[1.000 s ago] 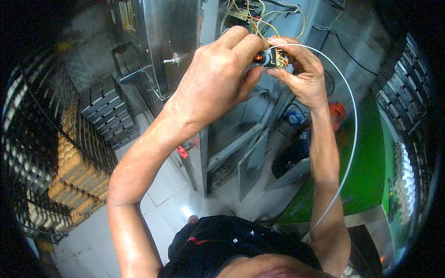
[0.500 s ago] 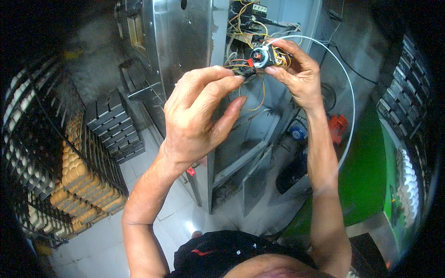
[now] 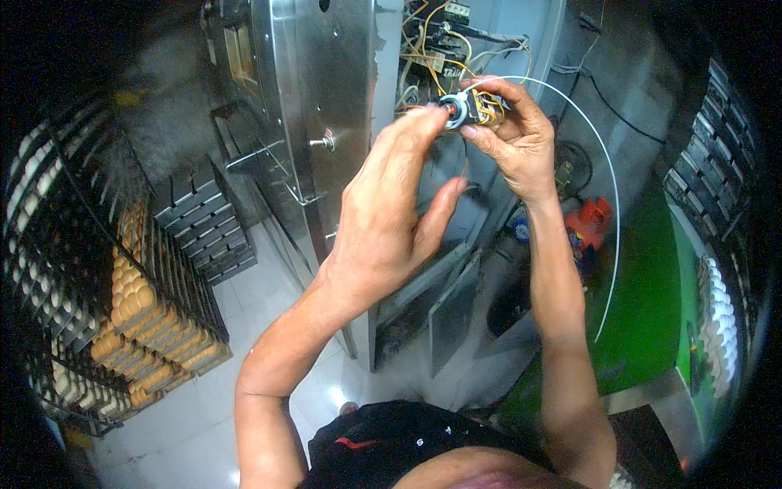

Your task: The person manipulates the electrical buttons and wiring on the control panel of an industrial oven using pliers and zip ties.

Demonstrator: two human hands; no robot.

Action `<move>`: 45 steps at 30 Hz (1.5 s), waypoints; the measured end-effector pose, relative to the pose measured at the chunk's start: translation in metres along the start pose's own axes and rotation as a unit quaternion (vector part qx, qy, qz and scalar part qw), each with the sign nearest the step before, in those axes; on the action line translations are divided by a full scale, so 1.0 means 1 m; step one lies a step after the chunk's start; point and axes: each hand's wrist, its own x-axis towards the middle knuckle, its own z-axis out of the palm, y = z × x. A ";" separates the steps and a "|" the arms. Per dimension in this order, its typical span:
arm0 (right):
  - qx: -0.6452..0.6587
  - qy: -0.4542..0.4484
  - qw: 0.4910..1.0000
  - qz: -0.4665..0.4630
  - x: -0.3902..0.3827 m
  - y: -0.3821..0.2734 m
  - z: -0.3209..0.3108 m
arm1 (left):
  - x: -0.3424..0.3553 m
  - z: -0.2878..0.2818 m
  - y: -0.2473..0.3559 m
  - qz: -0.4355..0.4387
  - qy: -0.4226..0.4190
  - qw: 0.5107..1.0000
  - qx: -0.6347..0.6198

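Note:
Pinched between the thumb and fingers of my right hand (image 3: 525,151) is a small round-fronted electrical switch (image 3: 458,112) with yellow wires (image 3: 491,107) bunched behind it. A white cable tie (image 3: 612,179) loops round its front, and its long tail arcs over my right wrist and hangs down on the right. My left hand (image 3: 383,208) reaches up beside the switch, fingers stretched and thumb spread apart. Its fingertips are at the front of the switch; whether they press on it is hard to tell. Loose wires partly hide behind my hands.
An open grey electrical cabinet (image 3: 505,16) with wiring stands behind my hands, beside a steel panel (image 3: 342,90) with toggle switches. Racks of brown eggs (image 3: 134,301) stand at left. At right are a green surface (image 3: 627,326), white eggs (image 3: 717,326) and a red object (image 3: 593,220).
My left hand has moved right and up to the front of the switch, off the black piece with wires. My right hand has shifted slightly, and the cable tie's tail swung with it.

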 end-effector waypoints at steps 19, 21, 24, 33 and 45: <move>0.081 0.175 0.980 -0.050 -0.052 0.014 0.028 | -0.002 0.060 -0.029 0.013 0.089 0.996 -0.018; 0.084 0.209 0.974 -0.038 -0.058 0.014 0.030 | -0.003 0.064 -0.032 0.020 0.090 0.996 -0.021; 0.128 0.243 0.962 0.002 -0.066 0.013 0.029 | -0.007 0.070 -0.035 0.031 0.083 0.996 -0.009; 0.122 0.296 0.942 0.101 -0.097 0.007 0.050 | -0.044 0.063 -0.022 0.074 0.067 0.995 0.013; -0.095 0.417 0.843 0.327 -0.335 -0.046 0.187 | -0.144 0.019 0.112 0.202 -0.154 0.666 -0.701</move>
